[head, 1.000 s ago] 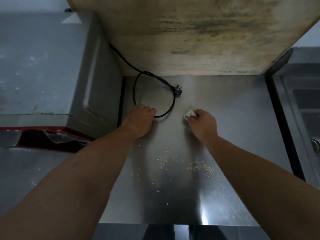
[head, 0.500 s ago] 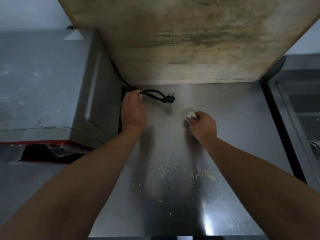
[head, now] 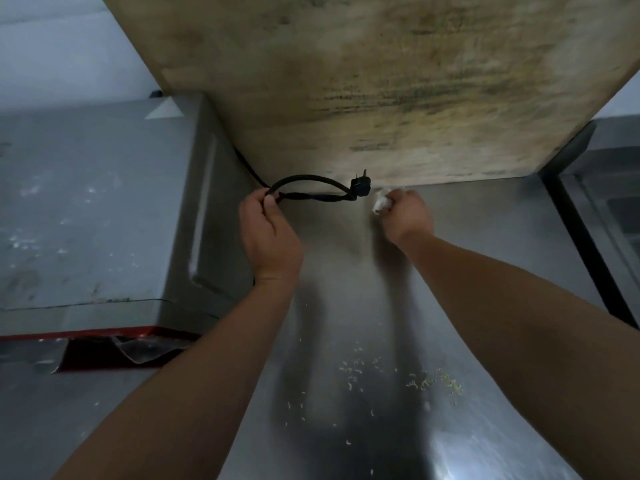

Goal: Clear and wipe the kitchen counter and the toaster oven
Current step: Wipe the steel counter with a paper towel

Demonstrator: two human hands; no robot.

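A grey toaster oven (head: pixel 97 209) with a red front edge stands at the left on the steel counter (head: pixel 485 258). Its black power cord (head: pixel 311 180) loops out from behind it and ends in a plug (head: pixel 361 186). My left hand (head: pixel 268 233) is closed on the folded cord, lifted just above the counter. My right hand (head: pixel 405 214) grips a small white crumpled wipe (head: pixel 381 203) pressed to the counter near the back, just right of the plug. Yellowish crumbs (head: pixel 433 381) lie scattered nearer to me.
A large worn wooden cutting board (head: pixel 398 81) leans upright against the back wall behind the counter. A sink (head: pixel 620 216) with a dark rim lies at the right edge. A white wall shows at the top left.
My left hand picked up the cord, which lay in a loose loop on the counter, and folded it. My right hand slid the wipe back toward the cutting board.
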